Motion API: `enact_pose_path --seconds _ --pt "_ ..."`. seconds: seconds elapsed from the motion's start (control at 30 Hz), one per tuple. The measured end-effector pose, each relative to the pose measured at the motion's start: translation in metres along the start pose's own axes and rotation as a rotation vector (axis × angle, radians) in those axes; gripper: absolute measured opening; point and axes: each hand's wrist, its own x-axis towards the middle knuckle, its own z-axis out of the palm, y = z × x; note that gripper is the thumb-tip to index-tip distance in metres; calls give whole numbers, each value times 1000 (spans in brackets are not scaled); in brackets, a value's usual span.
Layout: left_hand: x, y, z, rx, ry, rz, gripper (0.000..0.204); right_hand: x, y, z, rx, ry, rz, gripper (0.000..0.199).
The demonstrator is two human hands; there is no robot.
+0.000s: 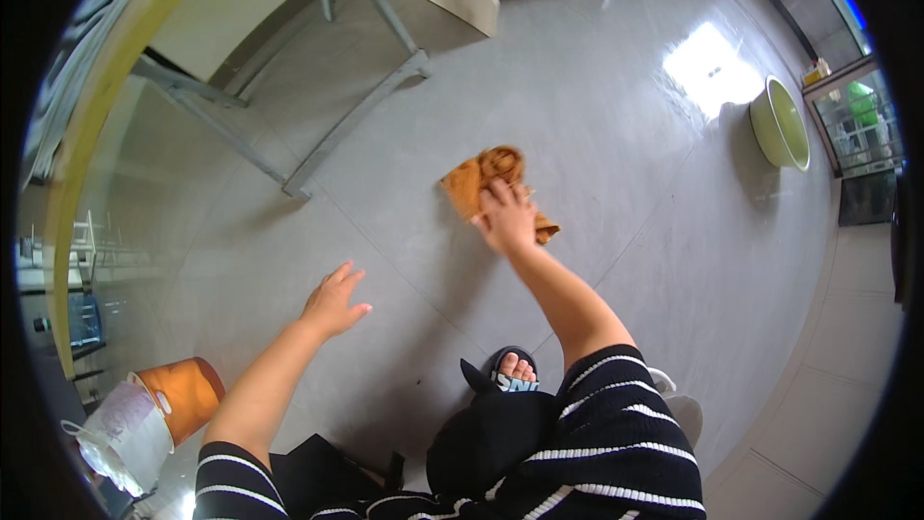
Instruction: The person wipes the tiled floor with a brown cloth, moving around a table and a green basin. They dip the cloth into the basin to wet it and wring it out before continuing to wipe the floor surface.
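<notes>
The person's right hand lies on a crumpled orange-brown cloth on the grey tiled floor. Its fingers touch the cloth, but whether this grip is clamped on it or only pressing down cannot be told. The left hand hangs well apart from the cloth, its grip apart, thumb and fingers spread. Left of the cloth stands a grey metal frame; a pale green basin sits near the right wall.
</notes>
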Motion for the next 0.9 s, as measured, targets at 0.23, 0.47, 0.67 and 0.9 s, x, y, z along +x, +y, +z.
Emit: enact_pose_path --seconds 0.23,0.47,0.67,0.9 --pt "66 41 30 -42 -8 -57 74 -144 -43 55 311 32 -787 29" --pt "134 95 16 -6 43 -162 96 16 121 -49 749 412 -373 29" --pt "184 172 11 153 -193 -346 126 77 304 -65 58 438 292 43" --pt "194 175 18 366 -254 -368 126 -84 155 12 186 287 -7 55"
